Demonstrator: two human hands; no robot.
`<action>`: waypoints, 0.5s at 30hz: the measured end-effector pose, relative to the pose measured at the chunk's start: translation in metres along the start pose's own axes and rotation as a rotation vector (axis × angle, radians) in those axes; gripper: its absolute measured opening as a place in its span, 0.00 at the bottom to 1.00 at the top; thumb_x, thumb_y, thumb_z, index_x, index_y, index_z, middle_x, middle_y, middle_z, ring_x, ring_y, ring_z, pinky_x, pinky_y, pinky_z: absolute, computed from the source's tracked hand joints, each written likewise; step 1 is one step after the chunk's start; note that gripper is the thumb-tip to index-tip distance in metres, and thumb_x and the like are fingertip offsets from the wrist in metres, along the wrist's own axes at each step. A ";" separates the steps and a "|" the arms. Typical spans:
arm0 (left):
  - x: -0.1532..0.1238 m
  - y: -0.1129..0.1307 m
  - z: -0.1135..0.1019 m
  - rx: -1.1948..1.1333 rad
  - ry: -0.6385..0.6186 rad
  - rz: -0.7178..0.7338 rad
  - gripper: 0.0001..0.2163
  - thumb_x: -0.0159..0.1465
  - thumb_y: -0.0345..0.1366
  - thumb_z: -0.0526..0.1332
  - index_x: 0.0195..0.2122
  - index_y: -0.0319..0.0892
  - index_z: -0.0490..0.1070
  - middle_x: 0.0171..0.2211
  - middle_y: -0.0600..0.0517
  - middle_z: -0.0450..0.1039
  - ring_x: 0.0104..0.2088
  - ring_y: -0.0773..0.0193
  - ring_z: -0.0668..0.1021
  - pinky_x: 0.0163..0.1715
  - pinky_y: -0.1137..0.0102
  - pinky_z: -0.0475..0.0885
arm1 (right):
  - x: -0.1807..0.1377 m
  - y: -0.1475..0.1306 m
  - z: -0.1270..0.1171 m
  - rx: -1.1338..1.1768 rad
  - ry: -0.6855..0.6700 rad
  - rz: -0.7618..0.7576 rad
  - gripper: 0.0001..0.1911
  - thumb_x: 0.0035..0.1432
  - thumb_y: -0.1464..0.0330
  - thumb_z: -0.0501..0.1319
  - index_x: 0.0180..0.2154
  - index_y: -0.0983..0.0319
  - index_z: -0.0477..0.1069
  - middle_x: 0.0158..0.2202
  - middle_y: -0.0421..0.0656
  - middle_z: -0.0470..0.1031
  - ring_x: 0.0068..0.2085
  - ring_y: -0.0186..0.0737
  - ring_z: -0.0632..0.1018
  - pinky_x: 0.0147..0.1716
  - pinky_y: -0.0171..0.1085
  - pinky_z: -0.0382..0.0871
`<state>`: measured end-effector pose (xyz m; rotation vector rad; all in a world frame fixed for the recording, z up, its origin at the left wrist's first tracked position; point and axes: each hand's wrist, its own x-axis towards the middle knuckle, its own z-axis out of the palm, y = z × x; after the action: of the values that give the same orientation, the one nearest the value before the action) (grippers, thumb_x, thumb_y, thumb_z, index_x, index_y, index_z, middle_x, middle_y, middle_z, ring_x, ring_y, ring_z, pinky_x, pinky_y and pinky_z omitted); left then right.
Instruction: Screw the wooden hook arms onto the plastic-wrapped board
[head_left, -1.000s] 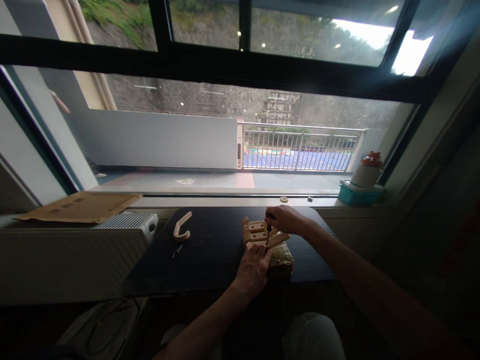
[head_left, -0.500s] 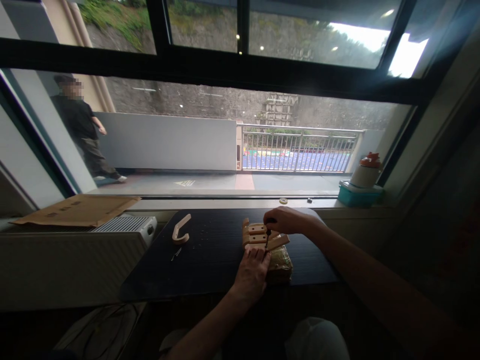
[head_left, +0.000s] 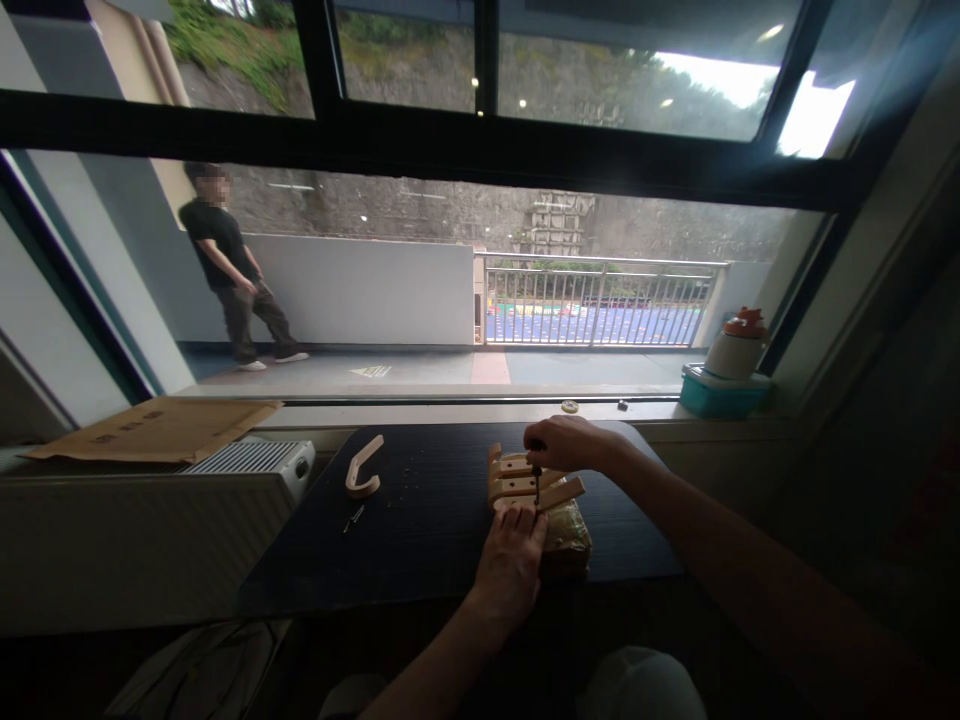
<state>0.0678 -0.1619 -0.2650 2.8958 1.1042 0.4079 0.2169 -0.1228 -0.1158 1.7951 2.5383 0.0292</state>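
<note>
My right hand [head_left: 564, 443] is closed around the handle of a screwdriver [head_left: 537, 486], whose shaft points straight down at a wooden hook [head_left: 564, 493]. My left hand [head_left: 511, 558] presses its fingers on the near end of that hook, holding it against a block [head_left: 571, 545] with a shiny, wrapped-looking surface. Two more wooden hooks [head_left: 517, 485] lie side by side on the block, dark holes showing in them. Farther left on the dark table [head_left: 435, 560] lies a loose wooden hook [head_left: 363, 470], with a few screws [head_left: 354, 518] just below it.
A radiator [head_left: 247, 470] with a brown paper envelope [head_left: 157, 428] on top stands at the left. On the windowsill are a roll of tape [head_left: 570, 406], a teal box [head_left: 724, 393] and a bottle [head_left: 735, 345]. Outside the window a person [head_left: 225, 265] is walking.
Outside, the person has walked to the right. My hands keep their places on the screwdriver and the hook; the whole view has shifted slightly.
</note>
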 end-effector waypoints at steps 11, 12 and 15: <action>0.000 0.002 0.000 0.006 -0.005 -0.006 0.30 0.53 0.34 0.56 0.59 0.37 0.57 0.54 0.44 0.58 0.55 0.52 0.58 0.61 0.58 0.49 | -0.002 0.009 0.004 0.049 -0.008 -0.025 0.13 0.57 0.66 0.53 0.39 0.62 0.74 0.35 0.45 0.77 0.32 0.35 0.73 0.27 0.31 0.58; 0.000 0.001 0.000 0.004 -0.011 -0.007 0.30 0.53 0.34 0.56 0.59 0.38 0.56 0.55 0.44 0.58 0.55 0.52 0.58 0.61 0.58 0.49 | -0.002 0.008 0.004 0.042 -0.007 -0.011 0.14 0.57 0.65 0.53 0.40 0.62 0.74 0.35 0.46 0.77 0.32 0.36 0.73 0.27 0.31 0.58; 0.000 0.001 -0.001 -0.003 -0.028 -0.022 0.31 0.52 0.34 0.57 0.59 0.40 0.56 0.55 0.44 0.58 0.56 0.51 0.58 0.61 0.57 0.49 | -0.005 0.005 -0.001 0.014 -0.012 -0.003 0.15 0.57 0.64 0.54 0.41 0.62 0.74 0.36 0.46 0.77 0.33 0.37 0.74 0.26 0.32 0.57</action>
<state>0.0684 -0.1625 -0.2643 2.8748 1.1292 0.3668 0.2233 -0.1259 -0.1141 1.7904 2.5393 0.0001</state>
